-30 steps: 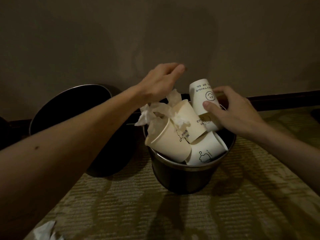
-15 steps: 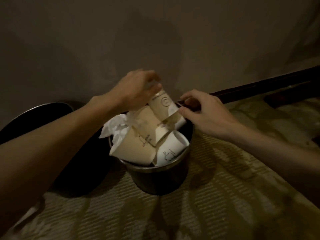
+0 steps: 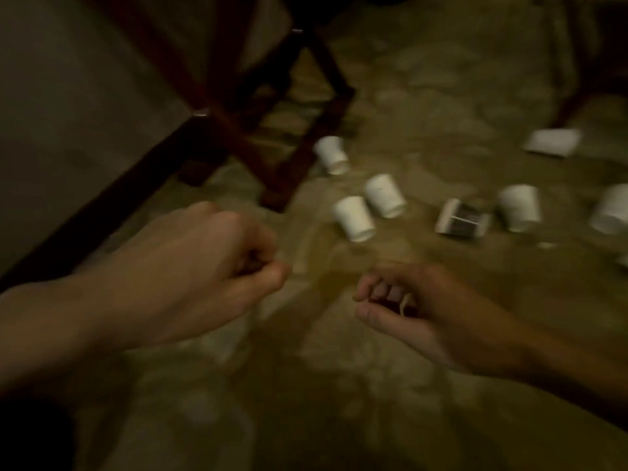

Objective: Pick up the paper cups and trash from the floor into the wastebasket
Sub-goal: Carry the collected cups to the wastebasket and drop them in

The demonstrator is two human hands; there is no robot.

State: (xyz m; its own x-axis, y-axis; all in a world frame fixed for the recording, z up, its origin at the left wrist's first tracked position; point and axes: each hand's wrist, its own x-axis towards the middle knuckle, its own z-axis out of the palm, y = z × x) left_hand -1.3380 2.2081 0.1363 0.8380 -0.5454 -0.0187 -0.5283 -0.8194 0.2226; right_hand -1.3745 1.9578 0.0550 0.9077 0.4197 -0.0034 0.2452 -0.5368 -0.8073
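Observation:
Several white paper cups lie on their sides on the patterned carpet: one (image 3: 332, 154) by a wooden leg, two close together (image 3: 354, 217) (image 3: 385, 195), and others (image 3: 520, 207) (image 3: 611, 209) to the right. A dark-banded cup or wrapper (image 3: 463, 222) lies between them, and a flat white piece (image 3: 552, 141) lies farther back. My left hand (image 3: 217, 266) hovers over the carpet with fingers curled into a loose fist, holding nothing. My right hand (image 3: 418, 307) hangs beside it, fingers loosely curled and apart, empty. The wastebasket is out of view. The frame is blurred.
A dark wooden furniture frame (image 3: 289, 158) with slanted legs stands at the upper middle, against a wall with a dark baseboard (image 3: 112, 198) on the left. Another dark leg (image 3: 571, 107) shows at the upper right.
The view has swung away from the full wastebasket to the littered carpet. Both hands have left the cups in the basket and now hang empty over the floor.

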